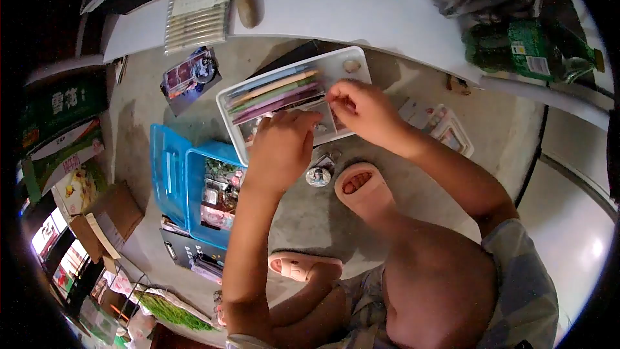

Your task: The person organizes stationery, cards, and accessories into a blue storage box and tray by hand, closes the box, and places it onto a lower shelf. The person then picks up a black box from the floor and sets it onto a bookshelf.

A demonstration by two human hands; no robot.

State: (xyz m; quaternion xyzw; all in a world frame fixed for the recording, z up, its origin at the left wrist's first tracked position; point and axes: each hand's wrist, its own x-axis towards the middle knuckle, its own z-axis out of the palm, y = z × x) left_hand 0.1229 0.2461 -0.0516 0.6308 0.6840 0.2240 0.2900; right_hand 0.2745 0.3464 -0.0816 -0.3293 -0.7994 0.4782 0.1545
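Beneath the half-curled left grip [281, 148] and half-curled right grip [365, 111] lies a white rectangular plastic tray [332, 70], its near edge partly hidden behind the left, while whether either holds anything small I cannot tell.

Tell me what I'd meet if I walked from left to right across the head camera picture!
Dark green box → open blue lid → blue bin → the person's left hand → the person's right hand → green bottle.
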